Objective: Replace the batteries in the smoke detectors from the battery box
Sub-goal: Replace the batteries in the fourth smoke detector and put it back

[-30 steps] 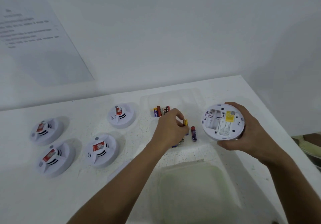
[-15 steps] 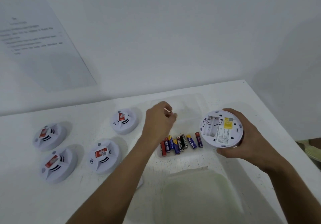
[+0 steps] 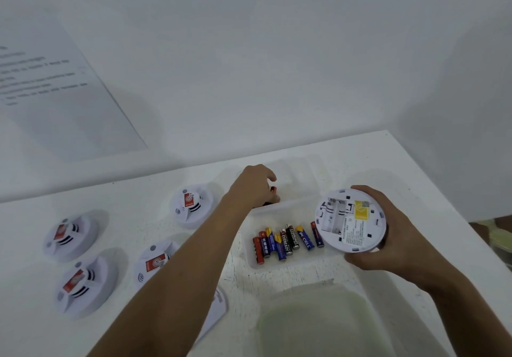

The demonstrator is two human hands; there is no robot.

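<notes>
Round white plastic detector (image 3: 350, 220), seemingly battery-less

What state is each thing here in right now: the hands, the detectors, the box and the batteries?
Left hand: reaching into the far compartment, fingers curled round a red-tipped battery.
Right hand: holding the upturned smoke detector.
Upturned smoke detector: back facing up, battery bay open and empty.
Battery box: open, lid off.
Loose batteries: lying side by side in the near compartment.
Four smoke detectors: face up on the table, untouched.
</notes>
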